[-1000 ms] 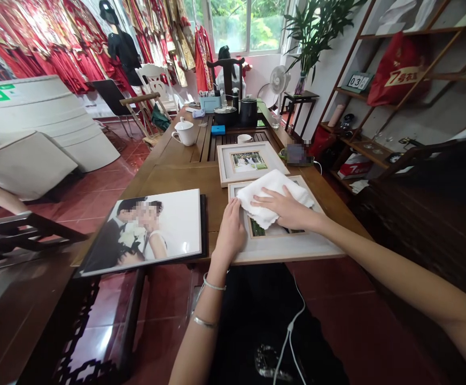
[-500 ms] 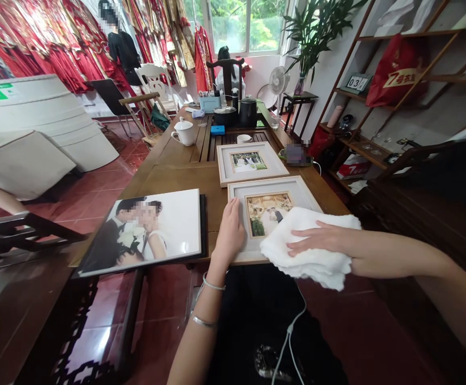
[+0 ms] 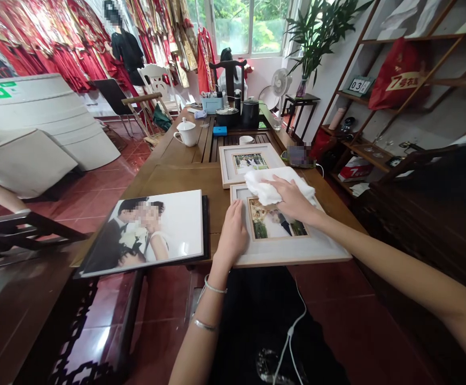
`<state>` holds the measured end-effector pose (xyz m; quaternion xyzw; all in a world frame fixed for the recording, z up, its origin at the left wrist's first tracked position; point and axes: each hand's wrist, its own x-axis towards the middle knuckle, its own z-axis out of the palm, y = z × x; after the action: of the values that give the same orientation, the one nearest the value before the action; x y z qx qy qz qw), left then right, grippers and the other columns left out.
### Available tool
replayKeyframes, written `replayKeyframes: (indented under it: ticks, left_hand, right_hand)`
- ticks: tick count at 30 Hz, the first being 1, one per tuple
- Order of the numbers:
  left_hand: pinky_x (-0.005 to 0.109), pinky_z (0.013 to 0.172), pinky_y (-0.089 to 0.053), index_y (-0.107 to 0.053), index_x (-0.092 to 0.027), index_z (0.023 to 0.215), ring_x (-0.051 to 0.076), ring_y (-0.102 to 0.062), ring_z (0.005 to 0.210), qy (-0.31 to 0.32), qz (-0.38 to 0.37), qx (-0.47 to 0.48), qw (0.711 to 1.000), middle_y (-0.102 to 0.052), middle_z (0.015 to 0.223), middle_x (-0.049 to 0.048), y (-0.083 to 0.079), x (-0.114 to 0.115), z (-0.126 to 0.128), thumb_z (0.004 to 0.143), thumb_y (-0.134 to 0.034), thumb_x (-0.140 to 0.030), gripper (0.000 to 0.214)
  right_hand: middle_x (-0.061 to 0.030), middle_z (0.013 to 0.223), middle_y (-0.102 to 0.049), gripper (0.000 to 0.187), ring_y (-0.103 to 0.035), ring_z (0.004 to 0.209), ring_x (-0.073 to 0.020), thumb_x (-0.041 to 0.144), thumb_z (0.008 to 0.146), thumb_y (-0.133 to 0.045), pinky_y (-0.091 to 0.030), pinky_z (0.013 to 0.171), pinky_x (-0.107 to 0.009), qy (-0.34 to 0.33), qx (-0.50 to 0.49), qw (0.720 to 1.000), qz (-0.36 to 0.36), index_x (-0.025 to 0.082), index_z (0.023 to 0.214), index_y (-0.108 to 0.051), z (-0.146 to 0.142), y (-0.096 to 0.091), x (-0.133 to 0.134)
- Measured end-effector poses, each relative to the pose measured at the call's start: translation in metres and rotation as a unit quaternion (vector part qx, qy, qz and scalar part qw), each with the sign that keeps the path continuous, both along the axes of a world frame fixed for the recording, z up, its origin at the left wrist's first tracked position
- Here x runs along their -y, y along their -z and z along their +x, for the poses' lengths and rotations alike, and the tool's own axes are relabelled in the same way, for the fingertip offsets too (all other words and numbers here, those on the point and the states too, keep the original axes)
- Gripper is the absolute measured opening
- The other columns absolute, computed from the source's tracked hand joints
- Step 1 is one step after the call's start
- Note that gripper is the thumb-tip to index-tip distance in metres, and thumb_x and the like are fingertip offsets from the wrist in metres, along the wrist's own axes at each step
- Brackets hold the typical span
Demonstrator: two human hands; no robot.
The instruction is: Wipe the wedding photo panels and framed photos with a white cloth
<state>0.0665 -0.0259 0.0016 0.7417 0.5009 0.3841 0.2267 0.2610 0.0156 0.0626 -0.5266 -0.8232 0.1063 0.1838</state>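
A light wooden picture frame [image 3: 321, 245] with a wedding photo lies flat at the table's near edge. My left hand [image 3: 233, 235] grips its left side, fingers together along the border. Over the frame's far edge my right hand [image 3: 293, 200] presses a bunched white towel [image 3: 259, 184], fingers spread on top of it. The towel hides that edge and overlaps a second picture frame [image 3: 226, 166] just beyond. Left of my left hand lies a large photo album [image 3: 180, 227], its cover showing a couple.
On the wooden table [image 3: 169, 179] stand a lidded white teapot [image 3: 185, 132], a small white cup [image 3: 246, 140], a blue box [image 3: 219, 130] and a black kettle [image 3: 250, 112]. A person in black [image 3: 126, 51] stands far left by red garments. Shelves [image 3: 373, 149] line the right.
My right hand has slid the towel away from me and leftward, from the frame's near right corner to its far edge, uncovering the photo. My left hand stays put.
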Motion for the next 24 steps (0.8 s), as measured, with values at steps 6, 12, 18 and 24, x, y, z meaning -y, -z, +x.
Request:
replayKeyframes:
  ticks: [6, 12, 18, 24]
  left_hand:
    - [0.048, 0.118, -0.022, -0.035, -0.012, 0.136, 0.024, -0.026, 0.142, 0.01, 0.028, 0.012, 0.999, -0.035, 0.147, 0.0175, -0.007, 0.004, 0.001, 0.078, -0.031, 0.002, 0.06]
    - [0.048, 0.113, -0.029, -0.034, -0.012, 0.133, 0.025, -0.037, 0.134, -0.019, 0.018, 0.015, 1.0, -0.044, 0.137, 0.0191, -0.013, 0.006, 0.003, 0.09, -0.032, -0.011, 0.043]
    - [0.046, 0.106, -0.037, -0.04, -0.013, 0.13, 0.027, -0.045, 0.128, -0.055, -0.005, -0.005, 0.998, -0.049, 0.13, 0.0178, -0.026, 0.004, 0.006, 0.096, -0.031, -0.03, 0.039]
    - [0.04, 0.116, -0.027, -0.057, -0.011, 0.114, 0.024, -0.041, 0.134, -0.008, -0.004, -0.064, 0.998, -0.053, 0.134, 0.0168, -0.032, -0.003, 0.004, 0.096, -0.028, -0.032, 0.04]
  right_hand:
    - [-0.0069, 0.153, -0.03, 0.079, -0.019, 0.142, -0.0282, 0.004, 0.072, -0.042, -0.008, 0.107, -0.066, -0.174, 0.104, 0.979, -0.022, 0.024, 0.147, -0.028, -0.018, 0.0, -0.016]
    - [-0.0091, 0.149, -0.038, 0.075, -0.024, 0.14, -0.0285, 0.005, 0.071, -0.042, -0.014, 0.107, -0.064, -0.163, 0.157, 0.974, -0.025, 0.021, 0.144, -0.035, -0.012, -0.004, 0.0]
    - [-0.0096, 0.15, -0.037, 0.081, -0.023, 0.14, -0.0298, 0.004, 0.065, -0.044, -0.016, 0.106, -0.065, -0.164, 0.137, 0.976, -0.051, 0.02, 0.144, -0.036, -0.012, -0.004, 0.036]
    - [-0.0048, 0.148, -0.04, 0.076, -0.023, 0.141, -0.0253, 0.005, 0.071, -0.044, -0.006, 0.11, -0.063, -0.253, 0.063, 0.958, -0.116, 0.027, 0.143, -0.038, -0.001, -0.011, 0.065]
